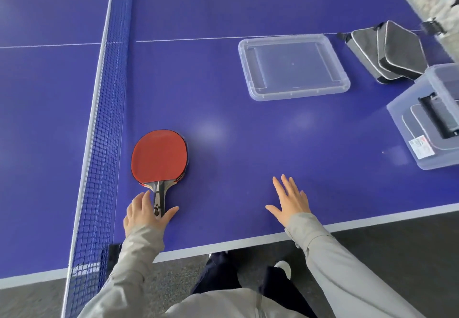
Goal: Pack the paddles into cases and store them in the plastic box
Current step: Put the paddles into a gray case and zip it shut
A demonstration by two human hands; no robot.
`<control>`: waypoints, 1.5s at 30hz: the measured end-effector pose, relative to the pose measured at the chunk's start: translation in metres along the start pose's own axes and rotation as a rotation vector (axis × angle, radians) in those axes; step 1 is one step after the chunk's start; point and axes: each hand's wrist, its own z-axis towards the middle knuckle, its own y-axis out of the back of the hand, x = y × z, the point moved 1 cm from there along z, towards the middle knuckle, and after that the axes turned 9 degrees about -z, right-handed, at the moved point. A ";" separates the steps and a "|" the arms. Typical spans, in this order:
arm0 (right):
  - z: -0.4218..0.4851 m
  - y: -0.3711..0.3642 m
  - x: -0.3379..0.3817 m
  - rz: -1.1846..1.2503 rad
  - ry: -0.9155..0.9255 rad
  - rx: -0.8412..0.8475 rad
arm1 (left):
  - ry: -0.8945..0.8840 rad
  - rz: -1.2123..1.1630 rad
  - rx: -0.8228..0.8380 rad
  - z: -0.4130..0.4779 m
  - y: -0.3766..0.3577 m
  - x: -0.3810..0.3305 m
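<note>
Left hand lies open, palm down, its thumb and fingers straddling the paddle handle without gripping it. Right hand rests flat on the table, fingers spread, holding nothing. The paddle lies red face up, blade pointing away from the left hand.

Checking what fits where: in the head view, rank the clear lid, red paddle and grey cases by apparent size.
1. Largest: clear lid.
2. The grey cases and red paddle look about alike. The cases lie farther from the camera, so I leave them unranked.
</note>
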 end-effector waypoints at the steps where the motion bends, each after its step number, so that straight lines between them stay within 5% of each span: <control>1: -0.003 0.001 -0.008 0.022 -0.010 -0.010 | -0.051 0.045 -0.009 -0.004 -0.002 -0.005; 12: -0.061 -0.002 -0.153 0.147 -0.101 -0.150 | -0.355 0.430 0.028 -0.078 -0.073 -0.120; 22: -0.132 -0.016 -0.341 0.134 -0.253 -0.252 | -0.638 0.347 0.026 -0.187 -0.180 -0.295; 32: -0.138 -0.006 -0.463 0.228 -0.385 -0.312 | -0.718 0.295 0.046 -0.195 -0.237 -0.402; 45: -0.025 0.106 -0.599 0.125 -0.298 -0.512 | -0.654 0.125 0.032 -0.130 -0.312 -0.585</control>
